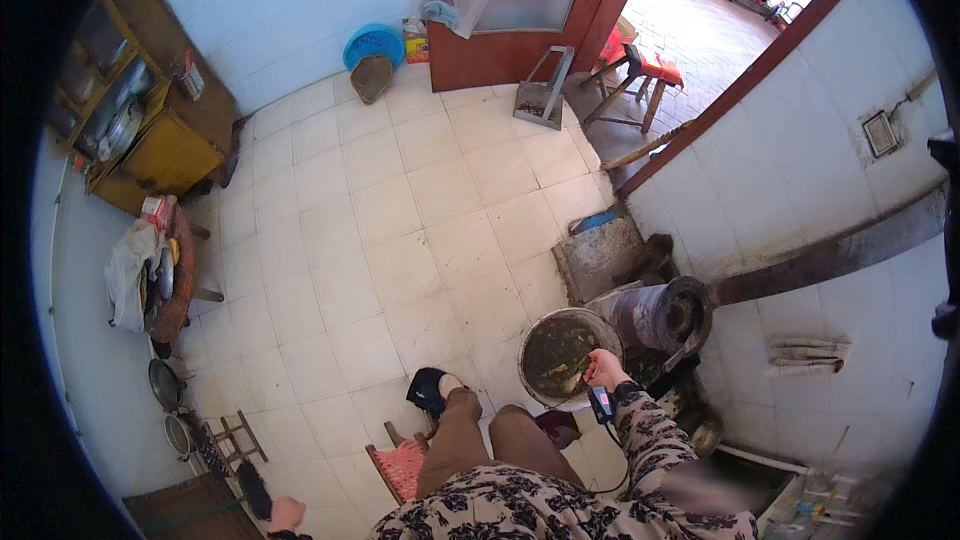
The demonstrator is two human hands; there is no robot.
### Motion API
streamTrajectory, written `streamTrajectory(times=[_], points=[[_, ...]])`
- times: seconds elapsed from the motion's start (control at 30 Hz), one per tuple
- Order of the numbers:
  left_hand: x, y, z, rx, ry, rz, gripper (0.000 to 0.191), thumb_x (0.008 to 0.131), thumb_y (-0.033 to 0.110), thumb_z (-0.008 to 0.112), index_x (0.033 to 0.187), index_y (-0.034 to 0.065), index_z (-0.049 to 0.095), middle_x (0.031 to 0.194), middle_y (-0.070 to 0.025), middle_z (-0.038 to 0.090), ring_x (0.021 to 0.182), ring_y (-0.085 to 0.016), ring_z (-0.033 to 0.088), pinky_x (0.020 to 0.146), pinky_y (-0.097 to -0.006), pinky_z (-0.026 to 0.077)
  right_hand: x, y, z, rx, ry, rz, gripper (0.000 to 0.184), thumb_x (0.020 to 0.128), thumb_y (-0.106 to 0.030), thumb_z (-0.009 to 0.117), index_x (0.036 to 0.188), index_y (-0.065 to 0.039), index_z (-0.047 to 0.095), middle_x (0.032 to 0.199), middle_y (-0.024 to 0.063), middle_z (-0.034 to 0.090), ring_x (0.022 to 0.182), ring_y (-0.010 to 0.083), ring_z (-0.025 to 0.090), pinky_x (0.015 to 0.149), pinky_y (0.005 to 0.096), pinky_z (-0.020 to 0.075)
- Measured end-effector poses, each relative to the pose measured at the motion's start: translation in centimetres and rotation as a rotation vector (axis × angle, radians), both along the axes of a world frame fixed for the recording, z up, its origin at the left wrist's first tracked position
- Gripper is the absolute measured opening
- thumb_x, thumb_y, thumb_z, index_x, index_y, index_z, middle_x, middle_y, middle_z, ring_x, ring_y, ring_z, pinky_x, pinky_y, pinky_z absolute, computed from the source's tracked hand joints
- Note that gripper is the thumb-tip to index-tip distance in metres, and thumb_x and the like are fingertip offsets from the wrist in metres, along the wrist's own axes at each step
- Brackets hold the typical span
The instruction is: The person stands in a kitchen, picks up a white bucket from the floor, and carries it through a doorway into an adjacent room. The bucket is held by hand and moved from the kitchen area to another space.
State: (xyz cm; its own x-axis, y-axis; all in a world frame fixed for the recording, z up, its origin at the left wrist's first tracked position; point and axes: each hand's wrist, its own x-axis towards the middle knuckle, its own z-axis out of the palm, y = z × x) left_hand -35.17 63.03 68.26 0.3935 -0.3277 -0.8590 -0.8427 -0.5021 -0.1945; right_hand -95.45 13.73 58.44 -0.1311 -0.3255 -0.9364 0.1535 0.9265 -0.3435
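Observation:
My right hand point(606, 369) is over the right edge of a bucket point(525, 378) with dark contents, its fingertips pinched on a yellowish leafy scrap point(576, 381). A small device is strapped at that wrist, with a cable running from it. More yellowish bits lie on the dark contents point(559, 345). Low at the left, my left hand point(287, 515) has its fingers curled, beside the black bristles of a brush point(255, 490); whether it grips anything cannot be made out. My legs point(457, 431) are bent, next to a low seat with red woven covering point(401, 469).
Just beyond the bucket stands a cylindrical stove point(637, 315) with a pipe point(825, 251) along the wall. A metal dustpan point(538, 103) sits by the doorway, near a wooden stool point(637, 82). At left are a yellow cabinet point(176, 153) and a loaded round table point(180, 270).

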Motion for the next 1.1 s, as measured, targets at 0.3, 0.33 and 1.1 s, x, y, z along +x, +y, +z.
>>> streamTrajectory(times=[0.3,0.33,1.1], points=[[4.9,-25.4,3.2,-0.601,-0.058,0.543,0.020,0.066,0.017,0.055,0.064,-0.0018,0.057,0.062,-0.0174,0.057,0.059,-0.030,0.057,0.055,-0.0381,0.045,0.0,-10.8,0.8,0.036,-0.001,-0.111,0.014,0.076,-0.014,0.048,0.065,-0.010,0.040,0.050,0.0049,0.033,0.039,0.0225,0.034,0.043,0.0396,0.0317],[4.3,-27.2,3.8,-0.529,-0.040,0.631,0.018,0.066,0.016,0.054,0.064,-0.0024,0.056,0.057,-0.0153,0.056,0.051,-0.026,0.056,0.049,-0.0352,0.044,0.4,-11.8,0.4,0.032,0.021,-0.139,0.014,0.076,-0.012,0.047,0.064,-0.009,0.040,0.050,0.0051,0.033,0.040,0.0225,0.034,0.042,0.0384,0.0316],[9.6,-90.1,-0.3,-0.254,0.092,-0.450,0.035,0.072,0.034,0.052,0.069,0.0005,0.060,0.078,-0.0179,0.058,0.077,-0.031,0.055,0.069,-0.0421,0.044,5.3,-54.3,6.8,-0.029,-0.069,-0.096,0.019,0.077,-0.012,0.052,0.062,-0.009,0.039,0.049,0.0010,0.033,0.042,0.0162,0.033,0.041,0.0317,0.0310]])
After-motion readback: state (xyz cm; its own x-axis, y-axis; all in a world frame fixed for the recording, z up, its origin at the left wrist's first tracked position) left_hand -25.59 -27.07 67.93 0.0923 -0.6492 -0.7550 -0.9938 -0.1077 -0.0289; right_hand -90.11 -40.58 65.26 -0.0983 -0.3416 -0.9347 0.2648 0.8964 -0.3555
